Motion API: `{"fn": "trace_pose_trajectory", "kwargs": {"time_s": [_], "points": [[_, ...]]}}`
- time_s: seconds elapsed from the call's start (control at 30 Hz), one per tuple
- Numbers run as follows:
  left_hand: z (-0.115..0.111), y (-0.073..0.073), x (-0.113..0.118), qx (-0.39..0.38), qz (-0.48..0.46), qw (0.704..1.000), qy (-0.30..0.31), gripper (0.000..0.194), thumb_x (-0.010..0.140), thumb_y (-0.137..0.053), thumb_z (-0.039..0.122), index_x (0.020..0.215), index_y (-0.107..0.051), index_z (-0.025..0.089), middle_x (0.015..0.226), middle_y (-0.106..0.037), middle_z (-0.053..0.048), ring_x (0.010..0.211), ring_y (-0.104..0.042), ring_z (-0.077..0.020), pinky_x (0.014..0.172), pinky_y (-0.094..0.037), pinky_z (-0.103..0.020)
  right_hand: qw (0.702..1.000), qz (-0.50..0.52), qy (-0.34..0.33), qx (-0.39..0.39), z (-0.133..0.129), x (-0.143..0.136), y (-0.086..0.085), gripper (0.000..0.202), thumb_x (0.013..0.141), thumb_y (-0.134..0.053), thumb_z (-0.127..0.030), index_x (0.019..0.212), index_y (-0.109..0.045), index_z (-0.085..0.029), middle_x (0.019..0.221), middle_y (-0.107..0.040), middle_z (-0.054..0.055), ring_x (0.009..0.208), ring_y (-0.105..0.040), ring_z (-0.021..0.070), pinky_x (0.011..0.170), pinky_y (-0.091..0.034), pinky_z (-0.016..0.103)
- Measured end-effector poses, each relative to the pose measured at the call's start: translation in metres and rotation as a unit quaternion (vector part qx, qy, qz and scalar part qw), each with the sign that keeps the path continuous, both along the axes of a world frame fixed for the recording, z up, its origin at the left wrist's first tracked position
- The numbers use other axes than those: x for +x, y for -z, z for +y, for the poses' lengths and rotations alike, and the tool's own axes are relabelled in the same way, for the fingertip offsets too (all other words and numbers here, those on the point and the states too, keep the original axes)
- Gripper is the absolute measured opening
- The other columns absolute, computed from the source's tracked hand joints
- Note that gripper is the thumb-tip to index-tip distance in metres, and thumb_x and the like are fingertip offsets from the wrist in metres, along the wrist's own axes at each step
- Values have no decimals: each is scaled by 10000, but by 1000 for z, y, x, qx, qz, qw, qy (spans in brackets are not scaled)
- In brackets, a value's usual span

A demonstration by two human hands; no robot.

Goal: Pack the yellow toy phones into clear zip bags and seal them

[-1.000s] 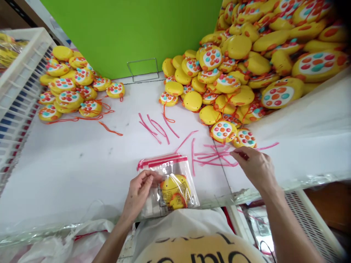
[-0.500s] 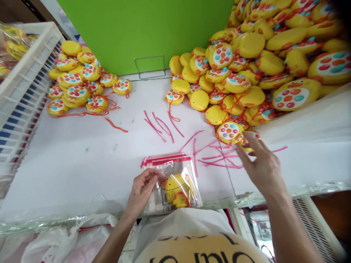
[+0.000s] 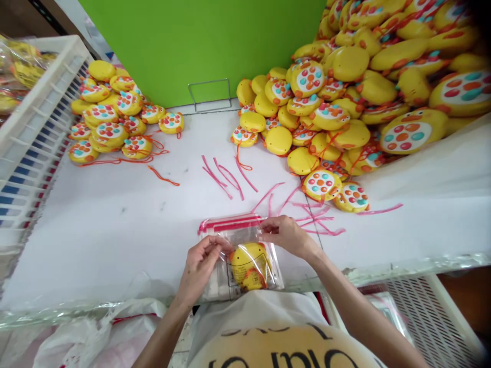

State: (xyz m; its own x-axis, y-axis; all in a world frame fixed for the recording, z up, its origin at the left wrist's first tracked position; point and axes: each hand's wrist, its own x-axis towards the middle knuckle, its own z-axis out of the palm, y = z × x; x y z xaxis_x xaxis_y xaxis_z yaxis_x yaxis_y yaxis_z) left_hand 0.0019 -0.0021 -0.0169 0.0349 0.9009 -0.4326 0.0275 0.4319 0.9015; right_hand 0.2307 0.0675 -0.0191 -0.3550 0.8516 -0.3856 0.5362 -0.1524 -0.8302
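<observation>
Clear zip bag (image 3: 241,255) flat on white table (image 3: 115,225), at near edge, directly before the person. Yellow duck toy (image 3: 250,265) inside, lower half of bag. Red zip strip along bag's far edge.

Left hand (image 3: 201,266): fingers curled, pinching bag's left side just beside the toy. Right hand (image 3: 286,236): fingers closed on bag's upper right corner, near the zip strip. Hands close together, bag between them.

Writing: printed panel on bag, too small to read. Dark letters on shirt at bottom, cut off, unreadable.

Surroundings: loose pink strips (image 3: 307,217) scattered just right of and beyond the bag. Big heap of yellow toys (image 3: 345,102) at far right; smaller heap (image 3: 111,122) at far left. White crate (image 3: 30,133) on left edge. Bare tabletop left of bag, mid-table.
</observation>
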Motion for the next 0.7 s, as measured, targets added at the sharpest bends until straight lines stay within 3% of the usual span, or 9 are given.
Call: {"fn": "trace_pose_trajectory", "kwargs": {"time_s": [0.1,0.27,0.43,0.6,0.7], "points": [[-2,3,-4,-20,-16,1000,-15,179,833,-562,351,890,-592,184,887,-707,-55,854,-666,-202,771,-498,-293,999,42,-2,-30,1,3,8,104,699,-643,-260,711,-645,-156,605,-590,-21,582,-533,118,539,-397,221],[-8,14,-11,-66,-81,993,-55,257,812,-603,370,999,-519,214,876,-711,-47,782,-678,-200,721,-508,-302,994,104,17,-11,-10,8,6,80,761,-568,-232,723,-576,-163,600,-501,-48,547,-433,86,528,-341,211],[-9,21,-16,-46,-92,991,-91,99,773,-601,267,736,-561,185,730,-641,14,675,-613,-140,637,-468,-230,991,137,6,6,-19,7,8,114,785,-519,-210,725,-600,-157,663,-567,-13,600,-470,108,568,-358,229],[-11,6,-18,1,-5,999,-53,163,783,-534,229,630,-516,177,618,-579,28,640,-548,-116,591,-403,-198,990,136,-28,19,-22,8,4,180,765,-460,-112,746,-633,-160,689,-614,-1,645,-530,124,605,-386,230],[-12,-7,-20,-29,20,999,-7,221,749,-589,223,619,-412,194,662,-641,14,715,-605,-157,644,-444,-234,989,131,-59,22,-25,6,-6,219,769,-443,-68,749,-640,-162,714,-626,3,653,-544,118,602,-387,219]]}}
